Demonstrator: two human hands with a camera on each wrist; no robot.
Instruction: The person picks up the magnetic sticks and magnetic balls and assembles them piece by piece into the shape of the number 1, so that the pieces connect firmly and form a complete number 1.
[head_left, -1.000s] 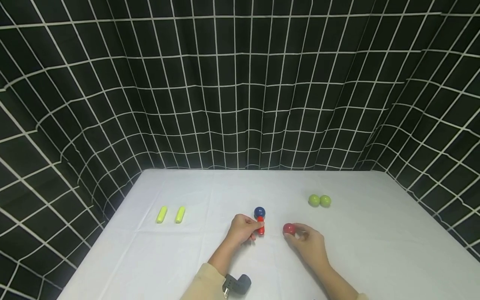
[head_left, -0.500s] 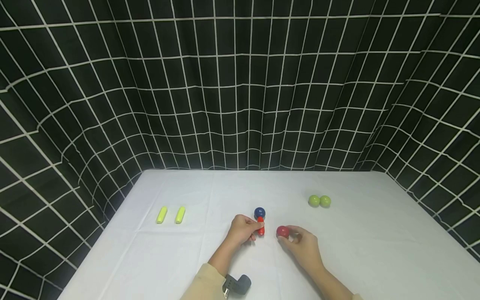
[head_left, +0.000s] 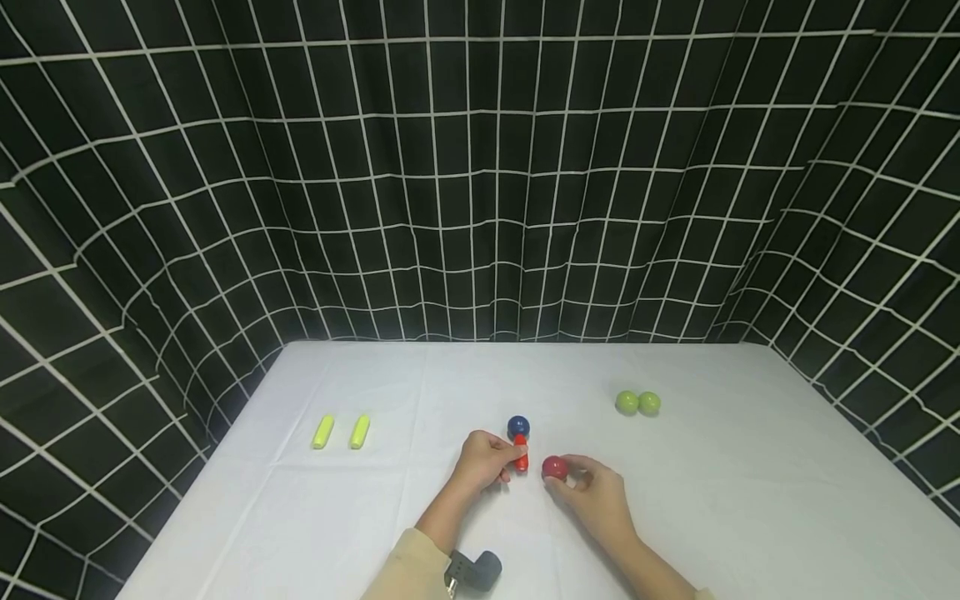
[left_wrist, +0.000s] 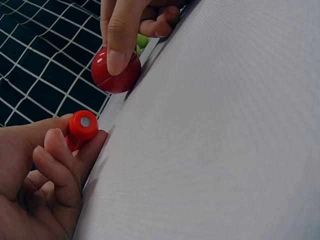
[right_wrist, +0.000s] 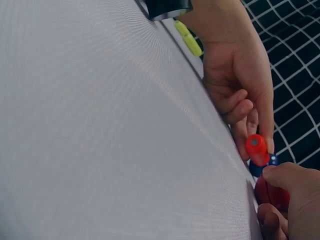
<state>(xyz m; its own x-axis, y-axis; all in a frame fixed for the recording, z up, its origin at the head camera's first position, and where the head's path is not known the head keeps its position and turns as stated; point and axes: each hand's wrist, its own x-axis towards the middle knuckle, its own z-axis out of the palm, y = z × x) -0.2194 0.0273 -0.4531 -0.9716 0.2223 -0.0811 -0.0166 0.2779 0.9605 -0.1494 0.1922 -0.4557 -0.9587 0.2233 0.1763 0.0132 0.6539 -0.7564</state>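
My left hand (head_left: 482, 460) pinches a short red rod (head_left: 522, 463) between thumb and fingers. The rod's near end carries a small grey disc, plain in the left wrist view. At the rod's far end sits a dark blue ball (head_left: 518, 426), apparently touching it. To the right, my right hand (head_left: 597, 493) grips a shiny red ball (head_left: 554, 467) with thumb and fingertips. A small gap separates this ball from the rod in the head view. A thin seam line crosses the red ball (left_wrist: 116, 84) in the left wrist view.
Two yellow rods (head_left: 360, 432) lie side by side on the left of the white-covered table (head_left: 360, 517). Two green balls (head_left: 627, 402) sit together at the back right. A black curtain (head_left: 480, 192) with white grid lines surrounds the table. A dark wrist device (head_left: 476, 570) is on the left wrist.
My right hand has carried the red ball leftward and slightly nearer to me, closing toward the red rod. The left hand, the rod and the blue ball have stayed put.
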